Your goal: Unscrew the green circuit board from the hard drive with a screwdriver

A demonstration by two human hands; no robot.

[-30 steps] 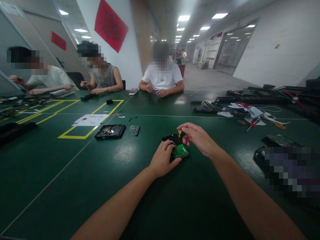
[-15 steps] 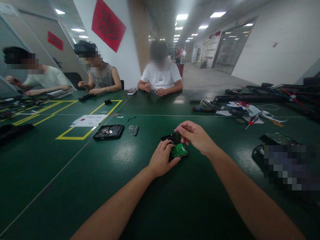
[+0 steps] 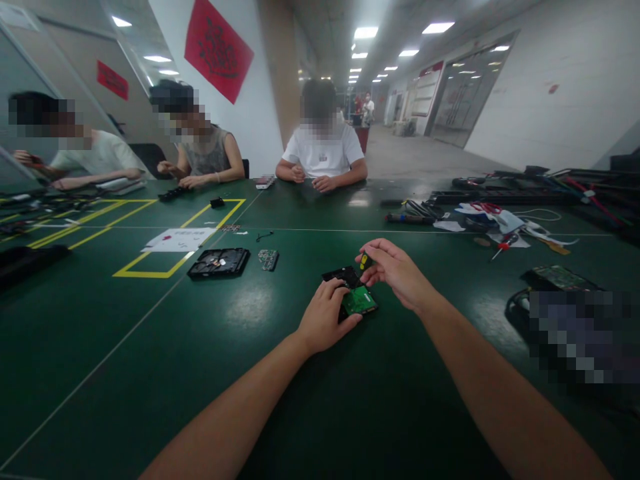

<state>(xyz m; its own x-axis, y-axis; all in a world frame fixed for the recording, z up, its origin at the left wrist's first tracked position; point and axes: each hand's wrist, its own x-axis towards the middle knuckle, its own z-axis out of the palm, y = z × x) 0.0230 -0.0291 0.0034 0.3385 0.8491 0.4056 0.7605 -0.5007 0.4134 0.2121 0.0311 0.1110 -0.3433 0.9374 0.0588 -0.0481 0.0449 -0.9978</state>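
Observation:
A hard drive with a green circuit board lies on the green table in front of me. My left hand grips its near left side, fingers over the top and thumb along the near edge. My right hand pinches a short screwdriver with a yellow and black handle, upright over the drive's far right part. Its tip is too small to make out. Left of my hands lie a black drive casing and a small loose circuit board.
A white paper lies across yellow tape at the left. On the right are a red screwdriver, cables, another circuit board and a blurred-out object. Several people sit across the table, one person straight ahead.
My right hand has turned slightly and shifted a little right, so the screwdriver's yellow handle now shows. My left hand stays on the hard drive.

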